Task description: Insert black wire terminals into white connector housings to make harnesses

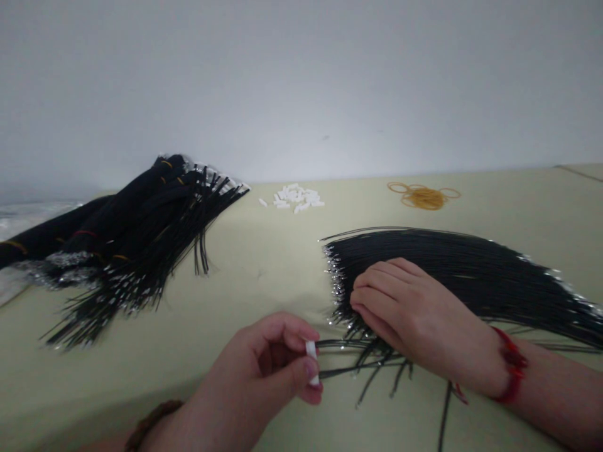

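My left hand (268,370) pinches a small white connector housing (311,363) between thumb and fingers. Thin black wires (346,344) run from its right side, towards and under my other hand. My right hand (400,301) lies palm down on the left part of a wide spread of black wires (452,257), its fingers curled together. Whatever those fingers hold is hidden beneath them. Shiny metal tips line the spread's left end, close to my right fingertips. A few loose wire ends stick out below that hand.
Bundles of black wires (141,220) tied with bands lie at the left. Behind my hands sit a pile of white connector housings (296,196) and a heap of yellowish rubber bands (424,198). A pale wall (301,88) rises behind the table (264,251).
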`<act>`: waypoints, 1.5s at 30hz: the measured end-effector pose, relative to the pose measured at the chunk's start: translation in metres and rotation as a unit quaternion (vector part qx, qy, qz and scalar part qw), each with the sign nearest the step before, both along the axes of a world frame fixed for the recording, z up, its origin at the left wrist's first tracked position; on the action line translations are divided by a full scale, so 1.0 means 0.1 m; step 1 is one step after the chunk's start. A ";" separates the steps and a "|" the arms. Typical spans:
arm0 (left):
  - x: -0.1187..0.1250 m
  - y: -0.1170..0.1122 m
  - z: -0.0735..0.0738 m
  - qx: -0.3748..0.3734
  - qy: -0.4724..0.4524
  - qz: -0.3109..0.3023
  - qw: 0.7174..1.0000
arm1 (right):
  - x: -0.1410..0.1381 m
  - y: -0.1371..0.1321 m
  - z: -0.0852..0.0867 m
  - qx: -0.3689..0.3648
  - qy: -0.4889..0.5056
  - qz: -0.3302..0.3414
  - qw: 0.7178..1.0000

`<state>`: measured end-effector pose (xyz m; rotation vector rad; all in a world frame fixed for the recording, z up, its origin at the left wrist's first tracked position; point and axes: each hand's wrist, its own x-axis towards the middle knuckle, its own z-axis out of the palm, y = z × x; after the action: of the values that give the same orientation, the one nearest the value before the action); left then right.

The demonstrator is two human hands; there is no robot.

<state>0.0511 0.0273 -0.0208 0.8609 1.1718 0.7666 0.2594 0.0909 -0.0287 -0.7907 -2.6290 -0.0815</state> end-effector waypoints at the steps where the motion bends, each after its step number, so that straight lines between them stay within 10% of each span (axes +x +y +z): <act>1: 0.00 0.00 0.00 -0.002 0.000 0.004 1.000 | 0.00 -0.02 0.00 0.011 0.018 0.003 1.000; 9: -0.01 0.00 0.01 -0.007 -0.008 0.002 1.000 | -0.10 -0.34 0.07 -0.091 0.108 0.009 0.990; 37: 0.00 -0.03 0.00 -0.011 -0.022 -0.025 0.999 | -0.22 -0.50 0.01 -0.094 0.134 -0.054 0.985; 45: 0.00 -0.03 0.00 0.004 -0.017 -0.027 0.999 | -0.10 -0.13 0.03 -0.061 0.080 -0.039 0.994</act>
<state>0.0507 0.0242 -0.0204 0.8787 1.1116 0.7390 0.2496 0.0775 -0.0257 -0.9031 -2.4692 0.1185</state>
